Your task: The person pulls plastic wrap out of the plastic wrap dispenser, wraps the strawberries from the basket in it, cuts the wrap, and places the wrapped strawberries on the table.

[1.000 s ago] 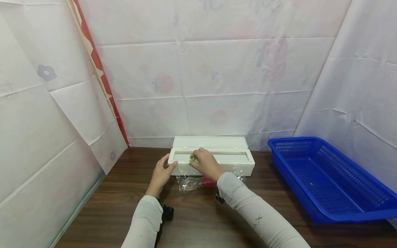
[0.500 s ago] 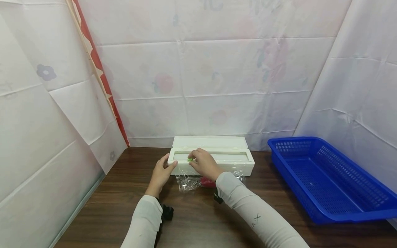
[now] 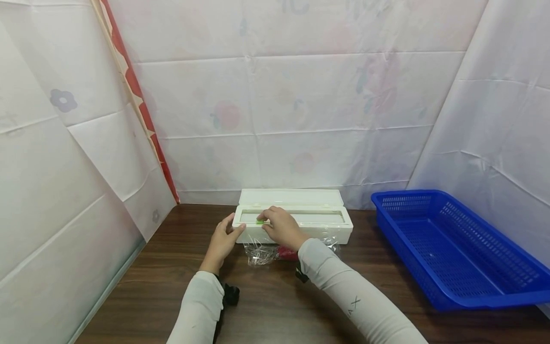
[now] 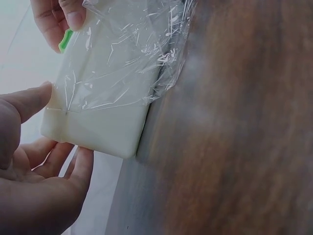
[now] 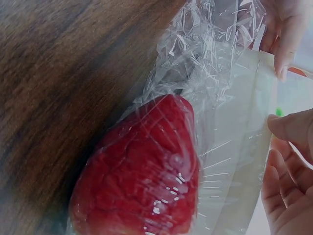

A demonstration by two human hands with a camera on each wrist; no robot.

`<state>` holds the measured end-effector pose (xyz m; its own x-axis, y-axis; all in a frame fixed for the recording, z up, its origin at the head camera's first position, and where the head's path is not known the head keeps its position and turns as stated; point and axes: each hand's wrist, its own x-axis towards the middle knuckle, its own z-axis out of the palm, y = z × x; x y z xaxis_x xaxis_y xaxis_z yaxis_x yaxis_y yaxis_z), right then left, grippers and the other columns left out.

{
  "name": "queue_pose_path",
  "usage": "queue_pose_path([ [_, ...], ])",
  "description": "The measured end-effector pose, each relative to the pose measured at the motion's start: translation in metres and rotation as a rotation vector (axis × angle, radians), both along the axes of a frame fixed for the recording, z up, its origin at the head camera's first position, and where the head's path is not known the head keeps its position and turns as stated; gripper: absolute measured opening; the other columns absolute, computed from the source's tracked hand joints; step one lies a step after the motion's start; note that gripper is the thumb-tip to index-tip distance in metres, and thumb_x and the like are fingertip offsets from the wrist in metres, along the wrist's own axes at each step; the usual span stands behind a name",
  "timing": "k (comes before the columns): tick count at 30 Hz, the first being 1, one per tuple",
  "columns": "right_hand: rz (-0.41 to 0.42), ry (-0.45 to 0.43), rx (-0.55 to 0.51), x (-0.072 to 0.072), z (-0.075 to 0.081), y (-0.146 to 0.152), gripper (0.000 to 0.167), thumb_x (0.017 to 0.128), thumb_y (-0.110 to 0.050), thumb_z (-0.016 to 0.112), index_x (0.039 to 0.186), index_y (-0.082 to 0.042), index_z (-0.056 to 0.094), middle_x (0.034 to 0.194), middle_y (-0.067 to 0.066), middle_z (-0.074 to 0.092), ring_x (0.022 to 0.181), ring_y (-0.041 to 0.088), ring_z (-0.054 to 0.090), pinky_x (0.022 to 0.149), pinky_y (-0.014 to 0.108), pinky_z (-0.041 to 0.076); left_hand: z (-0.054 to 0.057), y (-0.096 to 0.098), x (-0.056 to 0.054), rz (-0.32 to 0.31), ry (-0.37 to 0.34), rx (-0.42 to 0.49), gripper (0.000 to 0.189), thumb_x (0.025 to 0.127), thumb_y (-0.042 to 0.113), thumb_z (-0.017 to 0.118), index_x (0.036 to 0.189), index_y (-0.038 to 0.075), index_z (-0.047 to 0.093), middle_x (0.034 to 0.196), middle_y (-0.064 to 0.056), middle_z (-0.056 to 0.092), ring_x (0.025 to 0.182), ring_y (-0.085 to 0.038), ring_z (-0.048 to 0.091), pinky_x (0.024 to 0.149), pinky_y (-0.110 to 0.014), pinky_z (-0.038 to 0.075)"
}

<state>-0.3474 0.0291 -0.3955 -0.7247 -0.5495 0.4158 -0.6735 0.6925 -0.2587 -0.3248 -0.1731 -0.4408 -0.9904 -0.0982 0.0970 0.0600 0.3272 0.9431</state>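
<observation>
A white cling film dispenser (image 3: 318,231) lies on the table, its lid (image 3: 292,197) tipped back. My left hand (image 3: 221,241) holds its left end, thumb at the front top edge and fingers against the end wall. My right hand (image 3: 283,228) pinches the small green slide cutter (image 3: 259,222) on the dispenser's front edge, left of the middle. Clear cling film (image 4: 132,54) hangs crumpled over the front wall. In the right wrist view, a red, lumpy, tapered thing (image 5: 142,171) lies under that film in front of the dispenser; its exact kind is unclear.
A blue perforated plastic basket (image 3: 438,258) stands to the right on the dark wooden table (image 3: 275,306). Pale printed cloth sheets (image 3: 275,105) close in the back and both sides.
My right hand has slid slightly left along the front edge, taking the green slide cutter with it. The left hand, the dispenser and the red thing look unmoved.
</observation>
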Motion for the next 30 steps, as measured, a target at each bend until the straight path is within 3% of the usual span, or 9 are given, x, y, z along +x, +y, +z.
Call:
queue_pose_path([
  [18, 0.049, -0.002, 0.050, 0.0009, 0.0034, 0.0017, 0.025, 0.095, -0.007, 0.069, 0.119, -0.014, 0.070, 0.118, 0.001, 0.067, 0.114, 0.019, 0.061, 0.096, 0.034, 0.050, 0.0012, -0.0015, 0.0020, -0.030, -0.007, 0.021, 0.072, 0.100, 0.034, 0.064, 0.157, 0.005, 0.029, 0.149, -0.023, 0.033, 0.133, -0.040, 0.043, 0.105, -0.054, 0.042],
  [30, 0.089, 0.000, 0.105, -0.0008, 0.0055, 0.0010, 0.035, 0.096, -0.003, 0.066, 0.127, -0.017, 0.069, 0.128, 0.000, 0.065, 0.118, 0.023, 0.059, 0.098, 0.037, 0.050, 0.0026, -0.0021, 0.0021, -0.030, -0.014, -0.018, 0.073, 0.100, 0.035, 0.064, 0.157, 0.005, 0.029, 0.149, -0.024, 0.033, 0.134, -0.043, 0.041, 0.105, -0.055, 0.042],
])
